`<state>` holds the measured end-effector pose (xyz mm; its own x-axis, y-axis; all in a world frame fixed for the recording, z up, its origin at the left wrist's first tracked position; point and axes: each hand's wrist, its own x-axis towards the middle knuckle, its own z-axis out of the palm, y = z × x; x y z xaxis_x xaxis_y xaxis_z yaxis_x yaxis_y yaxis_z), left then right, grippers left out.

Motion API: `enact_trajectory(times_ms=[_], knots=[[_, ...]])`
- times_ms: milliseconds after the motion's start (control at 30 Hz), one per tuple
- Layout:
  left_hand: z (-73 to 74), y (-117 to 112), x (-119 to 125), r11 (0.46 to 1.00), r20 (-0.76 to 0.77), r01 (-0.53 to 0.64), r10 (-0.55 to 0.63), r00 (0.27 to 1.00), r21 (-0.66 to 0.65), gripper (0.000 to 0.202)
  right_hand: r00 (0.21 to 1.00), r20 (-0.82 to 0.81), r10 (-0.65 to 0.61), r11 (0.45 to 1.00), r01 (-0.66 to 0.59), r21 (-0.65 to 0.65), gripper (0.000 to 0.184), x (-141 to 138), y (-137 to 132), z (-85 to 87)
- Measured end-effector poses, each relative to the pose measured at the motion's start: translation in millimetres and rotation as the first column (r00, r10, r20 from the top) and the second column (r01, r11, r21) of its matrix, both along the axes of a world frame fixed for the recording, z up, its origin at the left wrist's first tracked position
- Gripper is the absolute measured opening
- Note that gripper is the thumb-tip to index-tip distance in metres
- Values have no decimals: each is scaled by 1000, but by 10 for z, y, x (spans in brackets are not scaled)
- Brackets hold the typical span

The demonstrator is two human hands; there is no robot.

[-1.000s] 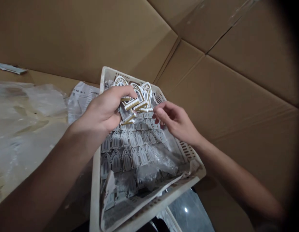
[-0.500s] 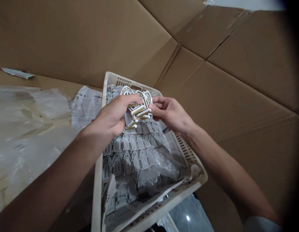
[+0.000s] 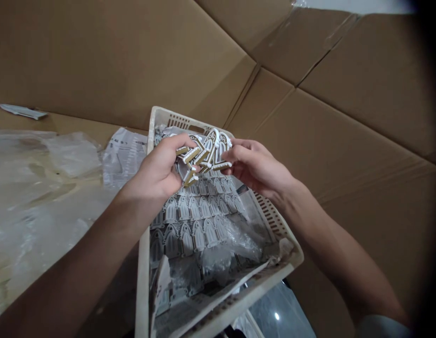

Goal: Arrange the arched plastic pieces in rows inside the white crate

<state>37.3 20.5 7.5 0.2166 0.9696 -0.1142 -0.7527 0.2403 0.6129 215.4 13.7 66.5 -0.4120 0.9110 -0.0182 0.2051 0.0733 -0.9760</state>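
Above the far part of a white plastic crate (image 3: 143,277), my left hand (image 3: 163,166) is closed around several small arch-shaped pieces (image 3: 191,155), white with gold trim. They lie fanned and overlapping in its grip. My right hand (image 3: 256,164) pinches the edge of one arched piece (image 3: 223,145) at the right of the bunch, its thumb and forefinger on it. Below both hands, rows of similar grey-white arched pieces (image 3: 198,234) stand in the crate over newspaper. My left fingertips are partly hidden behind the bunch.
Clear plastic wrap (image 3: 232,241) and folded newspaper (image 3: 218,305) lie in the crate's near end. Plastic sheeting (image 3: 56,197) spreads at the left beside a printed paper (image 3: 122,152). A flat white piece (image 3: 22,111) lies far left. Cardboard walls (image 3: 362,117) rise behind and to the right.
The arched pieces have fanned further apart. My right hand has shifted slightly right with the rightmost piece, which now shows more of its face. My left hand keeps its hold.
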Motion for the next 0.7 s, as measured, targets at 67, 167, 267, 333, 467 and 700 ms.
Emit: enact_trajectory(times_ms=[67,167,267,333,467,700], knots=[[-7,0,20,999,-3,-31,31,1000,-16,28,1000,-8,6,1000,-6,2,16,15,3,9],[-12,3,25,999,-1,-23,23,1000,-35,30,1000,-12,-7,1000,7,4,20,62,2,30],[-11,15,-4,998,-1,-14,14,1000,-58,30,999,-33,-33,999,33,1,28,155,-15,44],[-6,24,-36,997,-4,-24,24,1000,-68,30,998,-42,-47,999,46,-5,30,256,-34,33],[27,28,-99,997,-19,-50,49,999,-65,31,996,86,-34,998,38,-54,39,567,-75,-83],[83,6,-137,987,-24,-144,143,989,-68,35,713,701,-7,997,-46,57,53,1197,-111,-543]])
